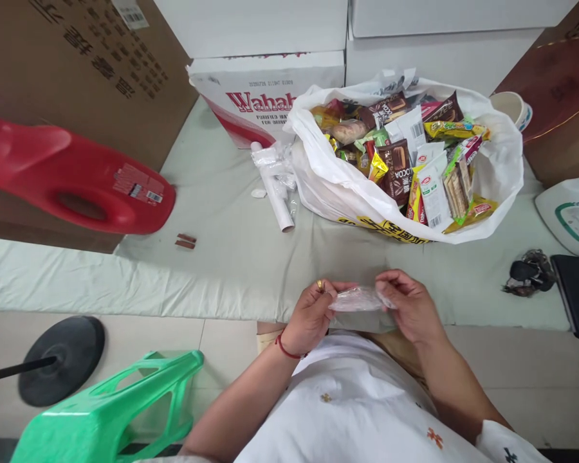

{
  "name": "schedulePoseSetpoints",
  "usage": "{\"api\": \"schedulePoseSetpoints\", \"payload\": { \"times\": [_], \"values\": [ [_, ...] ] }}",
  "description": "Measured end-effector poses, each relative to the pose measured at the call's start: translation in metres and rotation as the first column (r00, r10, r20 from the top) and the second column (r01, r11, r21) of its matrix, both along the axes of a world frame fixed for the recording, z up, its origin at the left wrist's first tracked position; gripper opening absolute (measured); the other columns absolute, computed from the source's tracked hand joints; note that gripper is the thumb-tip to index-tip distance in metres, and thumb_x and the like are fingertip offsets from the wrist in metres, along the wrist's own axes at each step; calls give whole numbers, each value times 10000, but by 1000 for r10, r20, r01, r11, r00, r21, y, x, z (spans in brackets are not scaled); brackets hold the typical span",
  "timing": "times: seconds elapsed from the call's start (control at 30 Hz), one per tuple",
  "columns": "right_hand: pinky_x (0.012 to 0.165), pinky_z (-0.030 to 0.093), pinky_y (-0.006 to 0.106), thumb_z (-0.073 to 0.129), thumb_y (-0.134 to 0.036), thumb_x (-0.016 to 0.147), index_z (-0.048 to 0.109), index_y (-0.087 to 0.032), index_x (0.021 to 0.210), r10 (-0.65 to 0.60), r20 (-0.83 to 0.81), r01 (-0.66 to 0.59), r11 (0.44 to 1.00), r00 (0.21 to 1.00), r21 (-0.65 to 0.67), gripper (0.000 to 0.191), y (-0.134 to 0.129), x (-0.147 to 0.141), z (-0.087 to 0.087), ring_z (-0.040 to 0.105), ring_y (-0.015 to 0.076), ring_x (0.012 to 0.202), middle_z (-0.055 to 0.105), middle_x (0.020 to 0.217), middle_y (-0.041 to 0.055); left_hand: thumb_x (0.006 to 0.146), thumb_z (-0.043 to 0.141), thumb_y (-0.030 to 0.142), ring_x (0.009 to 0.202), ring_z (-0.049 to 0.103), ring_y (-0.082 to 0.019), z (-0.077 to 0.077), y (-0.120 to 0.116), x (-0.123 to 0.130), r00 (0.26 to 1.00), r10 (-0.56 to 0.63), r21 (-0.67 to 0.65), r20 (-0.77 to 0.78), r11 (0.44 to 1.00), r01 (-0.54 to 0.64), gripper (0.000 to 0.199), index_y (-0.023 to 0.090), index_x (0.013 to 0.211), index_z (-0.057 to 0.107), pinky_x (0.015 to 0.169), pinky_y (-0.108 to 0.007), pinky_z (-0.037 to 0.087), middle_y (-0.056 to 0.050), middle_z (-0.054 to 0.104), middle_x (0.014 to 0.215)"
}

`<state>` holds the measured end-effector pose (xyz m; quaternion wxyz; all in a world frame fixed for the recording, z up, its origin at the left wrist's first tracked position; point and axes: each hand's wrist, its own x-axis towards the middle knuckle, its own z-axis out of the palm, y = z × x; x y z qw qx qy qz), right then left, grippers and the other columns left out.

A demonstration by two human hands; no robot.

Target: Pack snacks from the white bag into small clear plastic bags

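Observation:
Between my two hands, a clear plastic packet [359, 299] with pale pinkish contents is held level by its ends, close to the table's front edge. My left hand [314, 307], with a ring and a red wrist cord, pinches the left end. The right end is gripped by the thumb and fingers of my right hand [410, 303]. What lies inside the packet is too blurred to name. Beyond my hands stands a white plastic bag [313, 173], its mouth wide, filled with wrapped snacks [396, 170].
A red jug [91, 215] lies left, near brown scraps [186, 242]. A white paper roll [280, 209] and crumpled clear wrap sit beside the bag. Behind is a Wahaha box [265, 96]. At right are a phone [578, 292], a dark bundle [529, 273] and a white jug [572, 215].

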<state>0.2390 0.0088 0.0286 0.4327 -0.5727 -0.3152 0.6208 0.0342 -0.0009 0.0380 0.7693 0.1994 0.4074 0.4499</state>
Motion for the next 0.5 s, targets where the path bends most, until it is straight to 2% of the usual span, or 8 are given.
{"api": "schedulePoseSetpoints", "payload": {
  "times": [0.1, 0.17, 0.2, 0.27, 0.33, 0.4, 0.43, 0.5],
  "values": [
    [517, 512, 219, 979, -482, 625, 714, -217, 861, -133, -112, 126, 990, 985, -69, 443, 7, 25, -1, 559, 112, 617, 635, 766, -12, 771, 884, 430, 863, 713, -180, -1, 2, -10, 1000, 0, -18, -4, 1000, 0, 401, 194, 722, 564, 783, -297, 530, -89, 807, 1067],
    [516, 526, 211, 954, -524, 665, 712, -227, 913, -152, -85, 147, 987, 985, -66, 456, 8, 36, 0, 599, 125, 665, 661, 841, 9, 776, 875, 443, 831, 700, -173, -2, 4, -15, 1000, 12, -12, -11, 1000, -12, 408, 195, 714, 557, 754, -293, 514, -98, 808, 1092],
    [530, 548, 224, 911, -586, 710, 715, -241, 991, -137, -56, 135, 990, 989, -35, 485, 7, 38, 1, 640, 150, 736, 689, 944, 36, 778, 870, 450, 834, 700, -177, -2, 4, -16, 999, 22, -1, -23, 1000, -22, 414, 196, 708, 551, 743, -293, 506, -101, 807, 1103],
    [639, 617, 293, 842, -698, 738, 681, -288, 1229, -42, 15, 41, 997, 999, 68, 660, 2, 34, 2, 696, 225, 975, 681, 1257, 96, 778, 863, 449, 871, 709, -196, 0, 5, -14, 998, 31, 30, -51, 999, -29, 414, 197, 700, 544, 744, -302, 498, -104, 804, 1117],
    [799, 634, 352, 883, -694, 681, 605, -324, 1412, 115, 108, -129, 984, 987, 126, 865, -2, 25, 3, 668, 272, 1163, 601, 1459, 110, 779, 858, 435, 903, 719, -216, 3, 6, -10, 998, 3, 50, -56, 999, 0, 402, 198, 701, 543, 767, -320, 502, -104, 803, 1116],
    [762, 613, 320, 949, -593, 631, 666, -294, 1354, 190, 158, -205, 976, 969, 81, 832, -3, 18, 4, 688, 242, 1028, 687, 1313, 90, 781, 856, 425, 918, 724, -225, 6, 7, -7, 999, -22, 63, -45, 998, 25, 393, 198, 702, 545, 787, -331, 504, -101, 805, 1105],
    [674, 587, 288, 954, -552, 637, 720, -267, 1250, 165, 148, -172, 984, 975, 40, 716, -2, 16, 5, 677, 204, 883, 728, 1148, 67, 781, 857, 425, 925, 725, -225, 7, 8, -7, 999, -17, 68, -40, 998, 20, 393, 198, 701, 546, 790, -330, 503, -99, 807, 1098],
    [495, 474, 221, 943, -520, 661, 762, -230, 1030, 22, 56, -20, 999, 998, -30, 503, 2, 19, 7, 563, 127, 643, 691, 854, 14, 773, 867, 422, 952, 725, -223, 8, 8, -10, 999, 12, 71, -40, 997, -10, 390, 199, 700, 555, 799, -320, 502, -95, 812, 1090]
  ]
}}
